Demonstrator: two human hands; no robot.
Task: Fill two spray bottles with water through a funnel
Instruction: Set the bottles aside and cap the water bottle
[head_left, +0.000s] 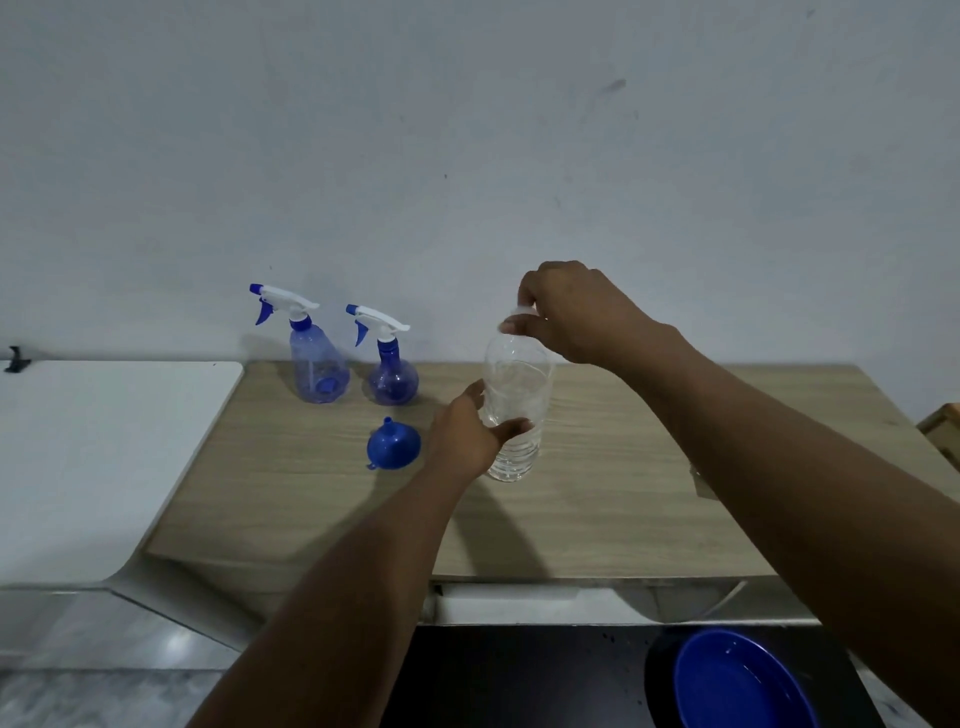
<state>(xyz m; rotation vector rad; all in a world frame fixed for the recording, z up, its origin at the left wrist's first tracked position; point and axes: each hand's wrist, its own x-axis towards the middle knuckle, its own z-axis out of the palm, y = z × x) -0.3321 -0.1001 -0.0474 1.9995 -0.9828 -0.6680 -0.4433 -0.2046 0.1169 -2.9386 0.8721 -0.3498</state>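
A clear plastic water bottle (517, 395) stands on the wooden table (623, 493). My left hand (467, 434) grips its lower body from the left. My right hand (566, 312) pinches the white cap at the bottle's top. Two blue spray bottles with white trigger heads stand at the back near the wall: a taller cone-shaped one (314, 364) and a round-bellied one (392, 374) to its right. A blue funnel (393, 447) lies on the table, wide end down, just left of my left hand.
A white surface (104, 457) adjoins the table on the left. Below the table's front edge at the lower right sits a blue bowl (737, 686) in a dark basin. A wooden object (943, 431) shows at the right edge.
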